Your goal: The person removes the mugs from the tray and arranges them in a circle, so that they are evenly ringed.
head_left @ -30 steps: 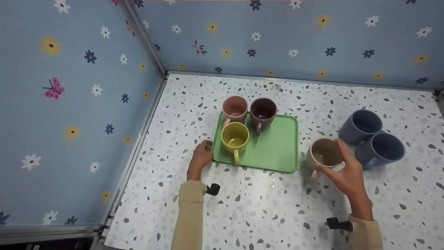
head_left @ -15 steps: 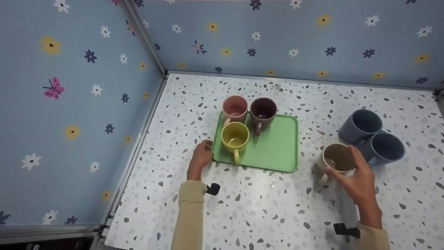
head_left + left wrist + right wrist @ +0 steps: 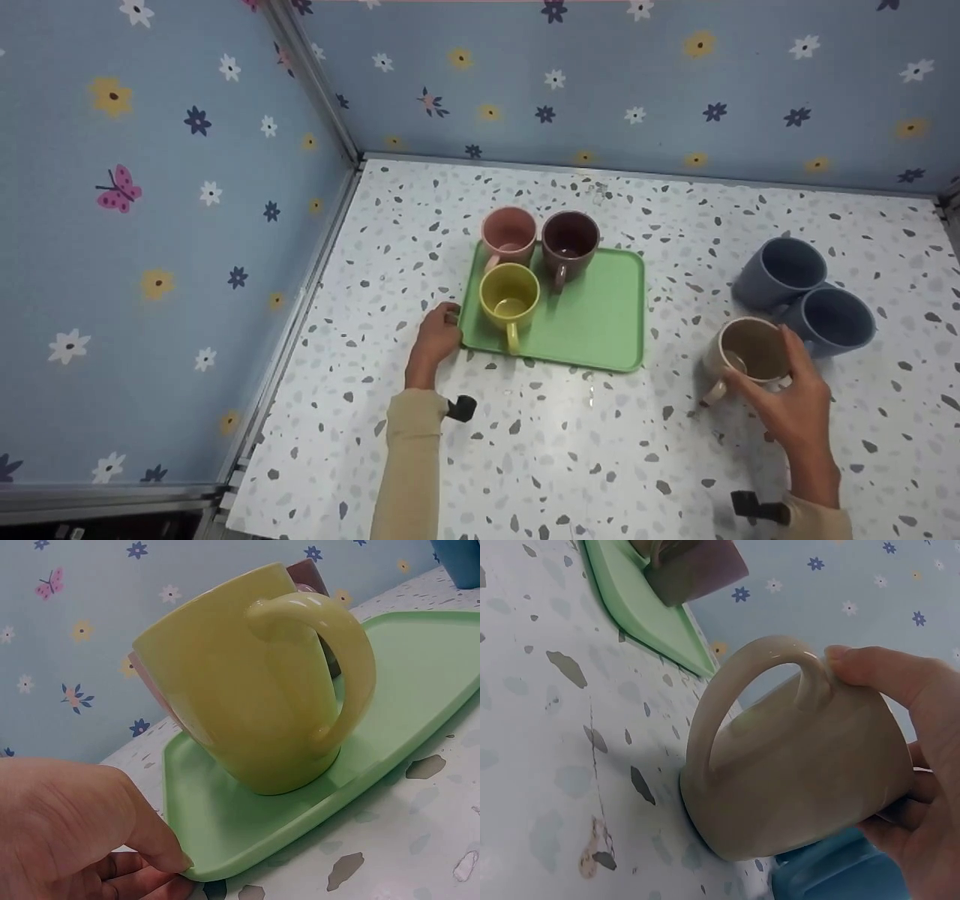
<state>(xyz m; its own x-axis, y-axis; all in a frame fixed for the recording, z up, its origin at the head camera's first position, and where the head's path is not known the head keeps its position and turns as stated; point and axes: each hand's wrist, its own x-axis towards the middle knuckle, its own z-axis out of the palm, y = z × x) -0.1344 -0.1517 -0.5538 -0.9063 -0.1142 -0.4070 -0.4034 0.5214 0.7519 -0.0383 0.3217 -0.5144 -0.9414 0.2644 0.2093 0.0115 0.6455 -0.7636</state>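
A beige mug (image 3: 752,352) with its handle toward the front left is in my right hand (image 3: 795,401). Thumb and fingers grip it near the rim, and in the right wrist view the mug's base (image 3: 705,829) is close to the tabletop. My left hand (image 3: 437,331) pinches the front left corner of a green tray (image 3: 589,330), thumb on its rim (image 3: 214,870) and fingers curled below. On the tray stand a yellow mug (image 3: 510,296), a pink mug (image 3: 508,236) and a dark maroon mug (image 3: 570,244); the yellow one largely hides the others in the left wrist view.
Two blue mugs (image 3: 780,274) stand side by side at the right, just behind the beige one. A speckled white tabletop (image 3: 540,450) lies under everything. Flower-patterned walls (image 3: 637,82) rise at the back and left.
My right hand has moved the beige mug to the right and toward the front, away from the tray and close to the blue mugs. The left hand and the tray have stayed put.
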